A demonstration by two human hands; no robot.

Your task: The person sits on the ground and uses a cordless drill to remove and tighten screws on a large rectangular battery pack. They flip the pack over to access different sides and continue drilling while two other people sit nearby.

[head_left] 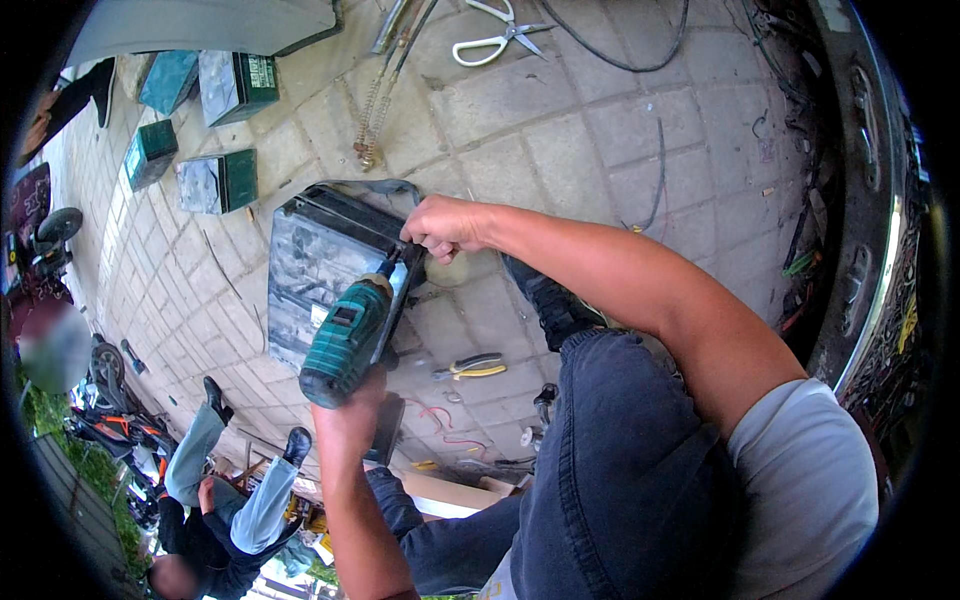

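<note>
Black box (300, 270): on paving (500, 160) before you.
Drill (345, 335): clamped in your left hand (352, 400), bit (388, 266) at box's edge.
Right hand (443, 228): apart from left, curled beside bit, likely steadying; hold unclear.

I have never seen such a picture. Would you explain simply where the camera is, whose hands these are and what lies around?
No robot here: these are one person's bare hands. A wide fisheye camera on the head looks down, so straight edges bend near the rim. The left hand holds a green drill, its tip at the edge of a dusty black box. The right hand is beside that tip; whether it grips something small is unclear. On the paved ground lie yellow-and-black pliers, white-handled scissors and several green-and-grey blocks.
</note>
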